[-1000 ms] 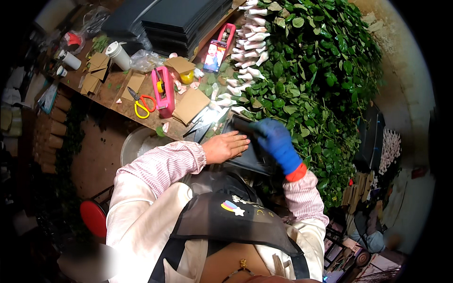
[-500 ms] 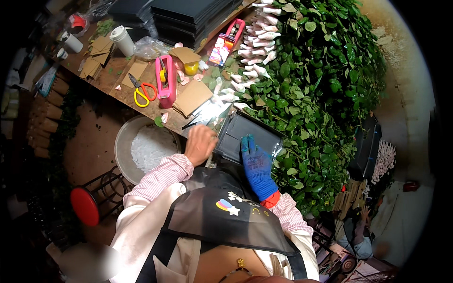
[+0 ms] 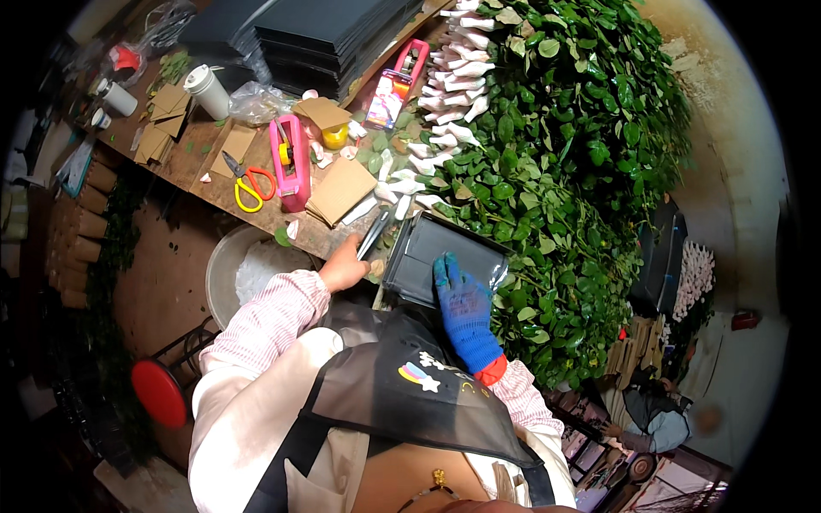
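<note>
My left hand (image 3: 344,267), bare, is closed on a slender tool (image 3: 374,235) with dark and silvery edges at the table's front edge; its exact kind is hard to make out. In a blue knit glove, my right hand (image 3: 463,309) lies with fingers stretched out on a shallow black tray (image 3: 419,256) with a shiny, film-like right edge. Just beyond the left hand sit a stack of brown cards (image 3: 340,190) and several white-wrapped flower heads (image 3: 400,185). Leafy rose stems (image 3: 547,231) press against the tray's right side.
Scissors (image 3: 248,182) with red and yellow handles lie beside a pink tape dispenser (image 3: 291,162). Farther back are a phone (image 3: 389,98), a white cup (image 3: 207,91) and stacked black sheets (image 3: 321,43). A tub (image 3: 224,274) and a red stool (image 3: 159,393) stand at left.
My left hand has shifted slightly left and down, and the slender tool now shows upright in it. My right hand stays on the tray. The view has shifted a little.
</note>
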### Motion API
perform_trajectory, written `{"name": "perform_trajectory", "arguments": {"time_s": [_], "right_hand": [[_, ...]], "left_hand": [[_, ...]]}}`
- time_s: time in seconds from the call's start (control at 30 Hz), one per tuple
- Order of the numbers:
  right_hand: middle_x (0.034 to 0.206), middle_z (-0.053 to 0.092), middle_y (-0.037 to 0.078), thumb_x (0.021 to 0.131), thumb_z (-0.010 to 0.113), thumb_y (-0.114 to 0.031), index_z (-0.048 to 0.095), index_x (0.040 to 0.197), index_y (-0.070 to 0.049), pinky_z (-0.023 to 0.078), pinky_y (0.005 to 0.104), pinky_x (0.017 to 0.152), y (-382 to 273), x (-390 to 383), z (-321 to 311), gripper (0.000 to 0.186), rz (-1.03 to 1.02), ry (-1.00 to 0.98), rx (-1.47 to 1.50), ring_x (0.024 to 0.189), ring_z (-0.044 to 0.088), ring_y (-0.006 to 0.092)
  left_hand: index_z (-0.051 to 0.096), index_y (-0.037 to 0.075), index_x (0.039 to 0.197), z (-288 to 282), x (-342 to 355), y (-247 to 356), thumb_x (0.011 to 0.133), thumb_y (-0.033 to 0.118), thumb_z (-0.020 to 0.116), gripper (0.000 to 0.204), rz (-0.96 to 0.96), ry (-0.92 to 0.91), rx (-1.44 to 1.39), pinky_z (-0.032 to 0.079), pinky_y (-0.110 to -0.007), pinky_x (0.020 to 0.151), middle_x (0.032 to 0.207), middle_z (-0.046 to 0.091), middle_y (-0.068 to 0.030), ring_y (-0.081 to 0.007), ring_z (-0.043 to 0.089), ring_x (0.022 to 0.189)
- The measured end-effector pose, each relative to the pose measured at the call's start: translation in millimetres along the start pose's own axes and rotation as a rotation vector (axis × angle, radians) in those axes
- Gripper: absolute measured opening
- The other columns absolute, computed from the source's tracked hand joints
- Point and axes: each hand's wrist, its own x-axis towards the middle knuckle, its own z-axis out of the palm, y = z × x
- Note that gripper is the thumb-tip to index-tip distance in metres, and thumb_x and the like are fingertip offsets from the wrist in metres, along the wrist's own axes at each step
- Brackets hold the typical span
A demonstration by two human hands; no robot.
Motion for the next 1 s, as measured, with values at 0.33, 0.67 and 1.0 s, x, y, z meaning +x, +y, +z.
{"name": "perform_trajectory", "arguments": {"time_s": [0.33, 0.67, 1.0], "right_hand": [[0.164, 0.045, 0.012, 0.094, 0.056, -0.008, 0.046, 0.156, -0.012, 0.059, 0.0406, 0.085, -3.0, 0.5, -3.6, 0.063, 0.005, 0.003, 0.043, 0.115, 0.067, 0.0265], [0.165, 0.044, 0.011, 0.094, 0.056, -0.007, 0.044, 0.157, -0.013, 0.059, 0.041, 0.089, -2.2, 2.1, -5.7, 0.065, -0.004, 0.001, 0.019, 0.116, 0.067, 0.0279], [0.165, 0.043, 0.011, 0.09, 0.058, -0.003, 0.039, 0.161, -0.012, 0.059, 0.0425, 0.086, 0.1, 1.3, 2.2, 0.074, -0.039, 0.034, -0.003, 0.109, 0.068, 0.0289]], "left_hand": [[0.052, 0.01, 0.14, -52.1, -35.8, 58.1, 0.082, -0.001, 0.064, 0.059, 0.241, -0.307, 0.351, 0.051, -0.045, 0.1, 0.119, 0.07, -0.023, -0.0406, 0.067, 0.116], [0.063, 0.008, 0.121, -39.8, -33.1, 30.5, 0.081, 0.01, 0.074, 0.042, 0.343, -0.239, 0.272, 0.053, -0.053, 0.095, 0.114, 0.07, -0.0264, -0.0415, 0.068, 0.111], [0.063, 0.006, 0.102, -30.5, -59.4, -17.3, 0.081, 0.016, 0.067, 0.024, 0.775, 0.315, 1.125, 0.048, -0.042, 0.091, 0.093, 0.059, -0.0095, -0.0274, 0.061, 0.094]]}}
